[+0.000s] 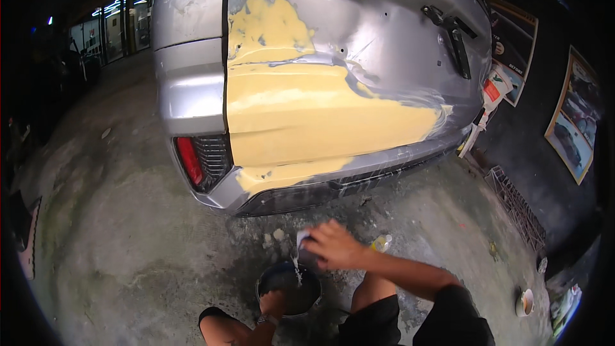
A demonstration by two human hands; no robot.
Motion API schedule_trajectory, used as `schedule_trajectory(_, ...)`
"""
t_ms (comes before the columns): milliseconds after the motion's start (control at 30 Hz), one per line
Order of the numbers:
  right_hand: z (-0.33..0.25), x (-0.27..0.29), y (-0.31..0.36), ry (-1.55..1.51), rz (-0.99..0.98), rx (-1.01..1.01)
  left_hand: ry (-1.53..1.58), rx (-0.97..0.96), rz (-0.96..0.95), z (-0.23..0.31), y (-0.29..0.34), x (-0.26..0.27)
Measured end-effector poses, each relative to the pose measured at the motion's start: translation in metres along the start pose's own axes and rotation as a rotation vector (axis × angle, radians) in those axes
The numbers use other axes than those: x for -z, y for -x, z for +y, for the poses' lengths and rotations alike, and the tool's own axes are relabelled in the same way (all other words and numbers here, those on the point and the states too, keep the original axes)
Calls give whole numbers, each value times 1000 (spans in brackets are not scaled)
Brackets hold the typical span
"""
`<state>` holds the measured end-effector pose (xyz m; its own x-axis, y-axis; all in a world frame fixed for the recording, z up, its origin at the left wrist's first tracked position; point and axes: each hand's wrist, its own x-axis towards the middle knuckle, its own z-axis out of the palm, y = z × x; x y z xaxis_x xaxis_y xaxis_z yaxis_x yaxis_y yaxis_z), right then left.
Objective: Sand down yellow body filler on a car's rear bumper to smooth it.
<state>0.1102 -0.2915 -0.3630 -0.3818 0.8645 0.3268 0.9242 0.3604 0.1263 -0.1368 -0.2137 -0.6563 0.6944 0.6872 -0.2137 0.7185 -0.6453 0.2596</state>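
My right hand (pixel 334 245) is closed around a small pale, flat piece (pixel 302 238), whose kind I cannot make out. Whitish water (pixel 298 272) runs from it into a round dark bucket (pixel 319 295) on the floor. My left hand (pixel 274 303) reaches down into that bucket; its fingers are hidden. Just beyond stands the rear of a silver car (pixel 195 86). Its dented tailgate carries a broad patch of yellow body filler (pixel 307 109), which also runs down onto the bumper.
A clear bottle with something yellow (pixel 382 242) is beside my right forearm. To the right are a metal rack (pixel 516 208), a small pale tub (pixel 524 303) and framed posters (pixel 573 115) on the dark wall. Wet, stained concrete floor (pixel 141 237) surrounds the car.
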Motion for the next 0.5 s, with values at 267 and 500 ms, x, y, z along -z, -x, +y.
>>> schedule_trajectory(267,148,175,-48,388,572,76,160,5,381,6,6,-3)
schedule_trajectory(500,106,168,-153,277,616,268,194,12,354,8,12,2)
